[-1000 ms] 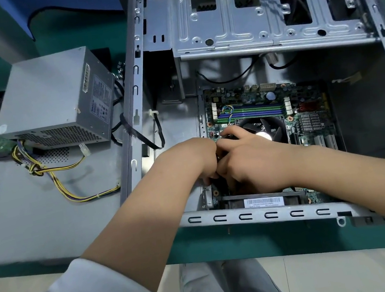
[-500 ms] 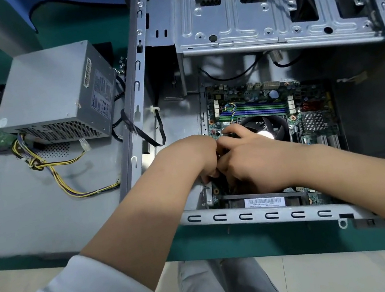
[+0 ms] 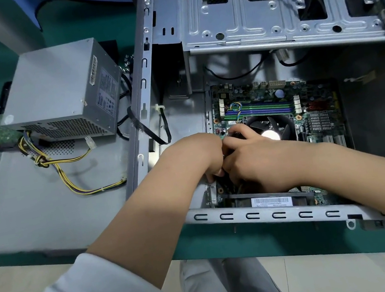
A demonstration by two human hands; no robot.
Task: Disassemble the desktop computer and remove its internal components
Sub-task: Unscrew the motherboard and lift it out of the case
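Note:
The open desktop case (image 3: 249, 215) lies on its side with the green motherboard (image 3: 267, 97) on its floor. The black CPU fan (image 3: 274, 124) sits in the board's middle. My left hand (image 3: 195, 155) and my right hand (image 3: 252, 158) are pressed together over the board's near left corner, just left of the fan. The fingers of both hands curl downward around something dark between them, which the hands hide. My right index finger touches the board at the fan's left edge.
The removed grey power supply (image 3: 57, 92) stands on the detached side panel (image 3: 31, 211) at left, its yellow-black cables (image 3: 70, 184) trailing toward the case. The metal drive cage (image 3: 266, 13) spans the case's far side. A labelled component (image 3: 270, 201) lies along the near wall.
Both hands stay locked together at the same spot on the board. Only the view shifts slightly.

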